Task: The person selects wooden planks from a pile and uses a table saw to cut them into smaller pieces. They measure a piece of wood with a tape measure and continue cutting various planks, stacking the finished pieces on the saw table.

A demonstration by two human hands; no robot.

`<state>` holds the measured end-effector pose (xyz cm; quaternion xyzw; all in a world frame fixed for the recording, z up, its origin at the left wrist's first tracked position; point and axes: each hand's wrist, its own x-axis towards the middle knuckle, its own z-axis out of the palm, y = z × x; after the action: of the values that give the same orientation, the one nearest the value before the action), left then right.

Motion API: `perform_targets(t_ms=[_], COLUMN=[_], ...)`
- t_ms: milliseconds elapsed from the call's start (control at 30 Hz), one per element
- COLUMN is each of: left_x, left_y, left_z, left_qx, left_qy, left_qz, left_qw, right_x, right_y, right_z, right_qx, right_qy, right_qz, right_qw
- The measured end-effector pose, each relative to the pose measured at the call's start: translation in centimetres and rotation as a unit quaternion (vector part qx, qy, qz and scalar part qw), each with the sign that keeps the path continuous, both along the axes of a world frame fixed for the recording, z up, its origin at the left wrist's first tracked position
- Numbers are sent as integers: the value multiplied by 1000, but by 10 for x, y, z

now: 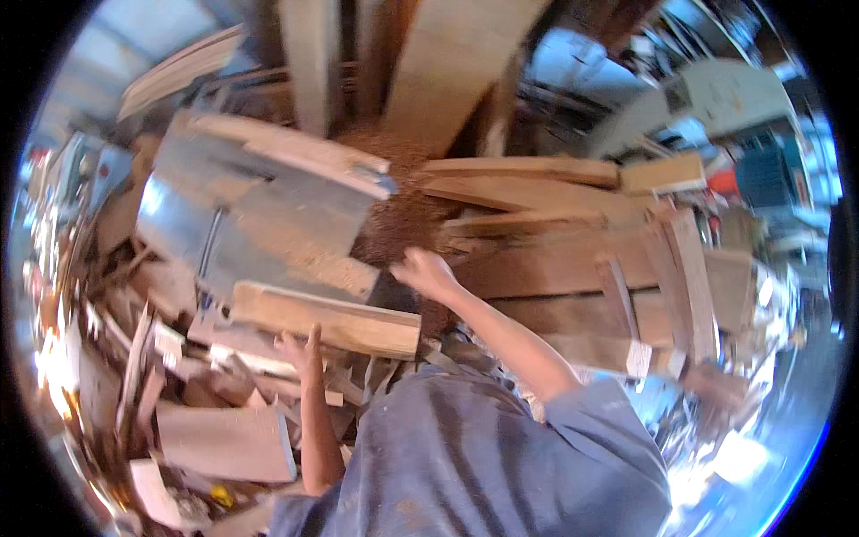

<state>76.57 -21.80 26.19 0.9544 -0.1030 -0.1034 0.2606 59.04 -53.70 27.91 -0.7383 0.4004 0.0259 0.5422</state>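
- Blue-gray shirt [474, 456] is closest to the cam, sleeves short, both bare forearms out
- L hand [304, 352] is up at the near long edge of a thick wood piece [327, 318], thumb & fingers spread apart; looks like it overlaps the edge, can't tell how firm the contact is
- that wood pc lies slightly slanted along the near side of a gray metal tabletop [335, 219], right end sticking out toward the body
- R hand [427, 274] is just past the wood's right end, near a brown sawdust heap [394, 219]. Pretty blurry, fingers look curled in, can't tell if they're closed on anything
- another pale strip [295, 152] sits on the far side of the tabletop, sawdust sprinkled between
- planks [537, 192] stacked off to the right, approx level w/ the tabletop
- lower left = jumble of offcuts, incl. a wide flat board [224, 443]
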Motion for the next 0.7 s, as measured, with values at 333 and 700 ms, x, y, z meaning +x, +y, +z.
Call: perform_targets(t_ms=[333, 700], left_x=[-21, 7], left_y=[-38, -28], left_z=[-2, -33], left_qx=[-39, -88], left_qy=[46, 76], left_qz=[-20, 0], left_qw=[998, 993], right_x=[124, -225], right_y=[-69, -42], right_z=[-36, 28], right_qx=[342, 223], right_qy=[-181, -318], right_qz=[-421, -658], right_qw=[821, 645])
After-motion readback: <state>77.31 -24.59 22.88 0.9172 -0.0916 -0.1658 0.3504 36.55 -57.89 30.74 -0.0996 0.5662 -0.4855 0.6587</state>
